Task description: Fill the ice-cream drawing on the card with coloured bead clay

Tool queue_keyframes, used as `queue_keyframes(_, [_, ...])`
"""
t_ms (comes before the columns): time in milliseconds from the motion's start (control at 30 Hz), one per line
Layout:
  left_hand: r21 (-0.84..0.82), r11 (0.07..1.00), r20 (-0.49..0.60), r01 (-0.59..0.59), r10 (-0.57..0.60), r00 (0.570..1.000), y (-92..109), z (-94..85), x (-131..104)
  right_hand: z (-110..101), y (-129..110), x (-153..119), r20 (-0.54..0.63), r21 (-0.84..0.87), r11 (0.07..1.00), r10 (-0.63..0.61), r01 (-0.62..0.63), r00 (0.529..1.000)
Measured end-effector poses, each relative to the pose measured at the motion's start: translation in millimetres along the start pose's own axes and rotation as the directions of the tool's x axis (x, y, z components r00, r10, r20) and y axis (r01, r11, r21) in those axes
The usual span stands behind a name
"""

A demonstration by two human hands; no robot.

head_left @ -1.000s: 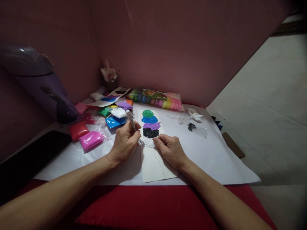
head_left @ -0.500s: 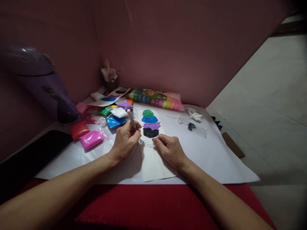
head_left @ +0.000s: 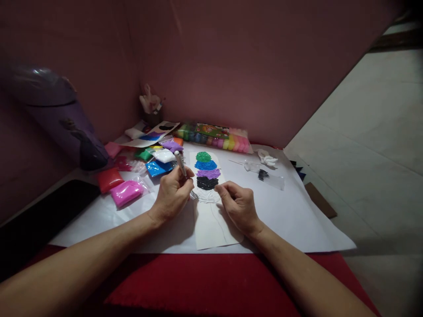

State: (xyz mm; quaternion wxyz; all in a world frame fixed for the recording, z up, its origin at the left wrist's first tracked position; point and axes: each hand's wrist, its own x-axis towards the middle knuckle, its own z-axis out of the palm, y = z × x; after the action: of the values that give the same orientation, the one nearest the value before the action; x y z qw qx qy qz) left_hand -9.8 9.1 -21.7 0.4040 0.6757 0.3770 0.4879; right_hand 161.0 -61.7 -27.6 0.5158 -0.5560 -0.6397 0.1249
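Observation:
A cream paper strip (head_left: pixel 211 226) bears stacked textured patches: green (head_left: pixel 203 156), blue (head_left: pixel 205 165), purple (head_left: pixel 209 173), black (head_left: pixel 207 182) and white (head_left: pixel 207 196). Left of the white patch, my left hand (head_left: pixel 173 191) is closed round a silvery pen-like tool (head_left: pixel 180 164); fork-like prongs show below its fingers, by the patch's left edge. On the other side, my right hand (head_left: pixel 238 204) is pinched near the patch's upper right edge. Whatever lies between its fingertips is too small to make out.
Colored clay packets, including a pink one (head_left: pixel 126 192), lie left. A long clay pack (head_left: pixel 213 137) is behind. White clay (head_left: pixel 267 158) and an opened bag with black clay (head_left: pixel 272 178) lie right. A purple bottle (head_left: pixel 71 127) and a dark slab (head_left: pixel 54 215) are at far left.
My right hand has shifted slightly to the right, its fingertips off the middle of the white patch, so more of that patch shows. My left hand is almost unmoved.

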Motion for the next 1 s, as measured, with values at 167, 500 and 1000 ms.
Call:
queue_keyframes(167, [0.017, 1.0, -0.007, 0.01, -0.01, 1.0, 1.1, -1.1, -0.4, -2.4, -3.3, -1.4, -0.174, 0.138, 0.99, 0.031, -0.007, 0.984])
queue_keyframes(500, [0.016, 1.0, -0.018, 0.001, 0.0, 1.0, 1.8, -0.8, 0.0, -2.9, -5.4, -3.1, -0.213, 0.234, 0.969, 0.131, -0.08, 0.968])
queue_keyframes(1000, [0.016, 1.0, -0.072, 0.003, -0.002, 0.997, 0.4, -3.5, 1.3, -4.3, -15.0, -6.4, 0.548, 0.093, 0.987, -0.163, 0.134, 0.821])
